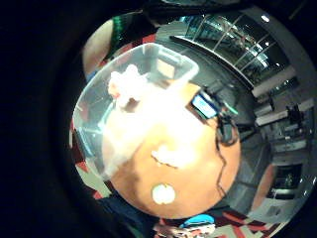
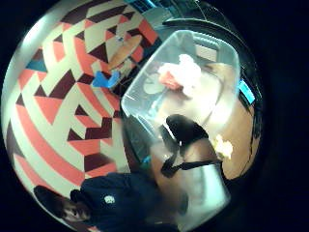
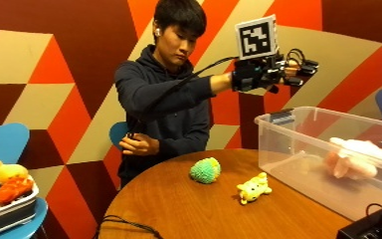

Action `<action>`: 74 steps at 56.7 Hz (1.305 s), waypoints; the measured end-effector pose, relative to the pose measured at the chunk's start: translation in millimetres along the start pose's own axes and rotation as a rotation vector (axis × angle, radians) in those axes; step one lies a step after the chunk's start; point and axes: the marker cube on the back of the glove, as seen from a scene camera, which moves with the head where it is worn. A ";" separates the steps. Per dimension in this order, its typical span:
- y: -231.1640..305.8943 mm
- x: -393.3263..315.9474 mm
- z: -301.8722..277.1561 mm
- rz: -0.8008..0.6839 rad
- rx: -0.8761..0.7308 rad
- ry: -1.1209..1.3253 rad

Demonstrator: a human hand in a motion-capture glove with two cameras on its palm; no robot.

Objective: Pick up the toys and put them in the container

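Nearest, the yellow toy (image 3: 254, 188) and green toy (image 3: 205, 171) wait on the table (image 3: 178, 209), one pink toy (image 3: 353, 157) lies in the container (image 3: 290, 144), and the gloved right hand (image 3: 260, 74) hangs high, fingers unreadable.

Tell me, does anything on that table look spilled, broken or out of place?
Nothing stands out. A pink plush toy lies in the clear container, upright on the round table. A green toy and a yellow toy still sit on the wood, simply not collected yet.
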 end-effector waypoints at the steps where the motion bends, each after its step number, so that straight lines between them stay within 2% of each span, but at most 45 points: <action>1: 6.4 8.0 -2.1 0.004 -0.012 0.017; 12: 60.9 87.1 7.2 0.129 -0.171 0.088; 23: 72.4 142.9 79.2 0.291 -0.347 0.051; 32: 80.4 137.1 166.9 0.214 -0.528 0.103; 37: 79.8 136.2 195.0 0.167 -0.571 0.124; 48: 71.5 131.4 216.7 0.122 -0.438 0.092; 57: 67.6 129.5 201.3 0.109 -0.356 0.015; 65: 54.2 123.8 139.4 0.147 -0.207 -0.049; 74: 32.7 84.0 44.7 0.092 0.005 -0.053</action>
